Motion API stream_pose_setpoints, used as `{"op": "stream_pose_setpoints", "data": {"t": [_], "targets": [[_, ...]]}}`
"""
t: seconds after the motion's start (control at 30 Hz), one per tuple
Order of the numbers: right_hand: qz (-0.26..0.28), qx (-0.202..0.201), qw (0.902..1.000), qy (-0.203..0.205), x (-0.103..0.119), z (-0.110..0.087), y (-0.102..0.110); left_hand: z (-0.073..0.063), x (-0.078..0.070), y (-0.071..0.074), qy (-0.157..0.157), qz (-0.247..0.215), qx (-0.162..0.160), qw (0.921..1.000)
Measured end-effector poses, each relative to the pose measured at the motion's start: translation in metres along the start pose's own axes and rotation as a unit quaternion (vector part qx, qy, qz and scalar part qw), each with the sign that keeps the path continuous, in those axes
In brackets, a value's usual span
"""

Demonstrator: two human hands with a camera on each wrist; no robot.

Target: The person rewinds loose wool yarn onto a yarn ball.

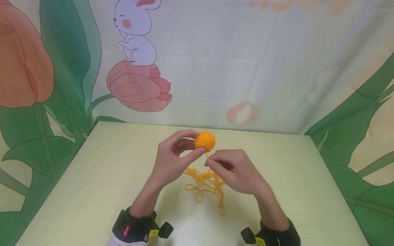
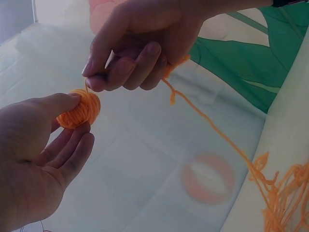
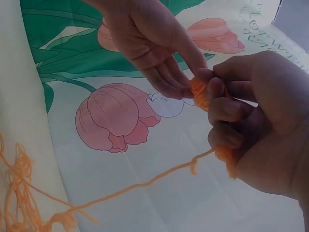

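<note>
A small orange ball of yarn (image 1: 205, 141) is held up above the table between the thumb and fingers of my left hand (image 1: 173, 159). Close beside it, my right hand (image 1: 238, 169) pinches the yarn strand (image 2: 87, 86) that runs off the ball. In the left wrist view the strand is short between ball and fingertips. More yarn passes through the curled right fingers and hangs down as a long strand (image 3: 140, 186). It leads to a loose, tangled heap of orange yarn (image 1: 204, 182) on the table under both hands. The right hand partly hides the ball in the right wrist view.
The pale yellow table (image 1: 107, 181) stretches out on both sides of the hands. Behind its far edge hangs a cloth backdrop (image 1: 203, 78) printed with tulips, leaves and a white rabbit. Black wrist straps (image 1: 135, 225) with small cameras sit on both wrists.
</note>
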State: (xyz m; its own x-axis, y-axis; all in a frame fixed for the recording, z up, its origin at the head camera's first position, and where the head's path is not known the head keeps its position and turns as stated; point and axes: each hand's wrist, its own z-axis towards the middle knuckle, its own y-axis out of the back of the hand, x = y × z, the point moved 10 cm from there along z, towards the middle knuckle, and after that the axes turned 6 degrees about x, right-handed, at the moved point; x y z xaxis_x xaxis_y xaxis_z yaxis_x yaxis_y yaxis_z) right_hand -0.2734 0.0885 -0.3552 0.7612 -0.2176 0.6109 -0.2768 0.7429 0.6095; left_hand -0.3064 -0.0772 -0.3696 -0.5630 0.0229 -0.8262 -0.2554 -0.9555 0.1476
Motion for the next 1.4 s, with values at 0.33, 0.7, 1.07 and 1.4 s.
{"op": "stream_pose_setpoints", "data": {"t": [0.33,0.7,1.07,1.4], "targets": [[0.031,-0.029,0.9990,-0.013,0.008,-0.004,0.014,0.002,0.000,-0.008,-0.006,0.027,0.026,0.9993],[0.039,-0.088,0.9948,-0.033,0.008,-0.010,0.034,0.001,0.003,-0.021,0.007,0.046,0.086,0.9952],[0.056,-0.140,0.9885,-0.009,0.005,-0.014,0.045,-0.004,0.001,-0.039,-0.007,0.014,0.173,0.9847],[0.087,-0.125,0.9874,-0.043,-0.020,-0.012,0.039,-0.007,-0.006,-0.045,0.000,-0.054,0.212,0.9757]]}}
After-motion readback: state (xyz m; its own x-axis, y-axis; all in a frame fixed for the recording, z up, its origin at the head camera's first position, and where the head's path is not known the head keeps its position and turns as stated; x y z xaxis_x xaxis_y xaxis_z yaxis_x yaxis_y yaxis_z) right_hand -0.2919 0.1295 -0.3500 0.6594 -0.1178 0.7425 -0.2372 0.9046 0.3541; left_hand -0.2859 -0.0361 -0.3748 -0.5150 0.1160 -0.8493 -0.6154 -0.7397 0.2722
